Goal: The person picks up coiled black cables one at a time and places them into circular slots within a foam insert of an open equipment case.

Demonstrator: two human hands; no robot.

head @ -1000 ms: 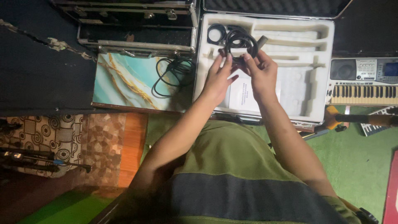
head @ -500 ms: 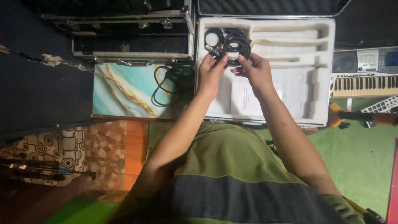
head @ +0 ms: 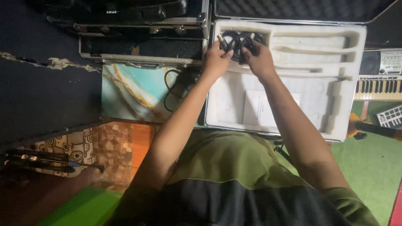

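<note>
**Coiled cable carried deeper into the foam case**

Since the earlier frame, both hands have been moved toward twelve o'clock, and the coiled black cable (head: 239,42) is now pressed into the top-left recess of the white foam tray (head: 326,104). Nearest, a green and grey shirt (head: 234,184) is seen. Beyond it, a white leaflet (head: 260,109) lies in the tray. The left hand (head: 215,62) is closed around the coil at its nine o'clock edge; the right hand (head: 261,62) is curled over its three o'clock edge. A keyboard (head: 379,81) is seen at three o'clock.
</note>
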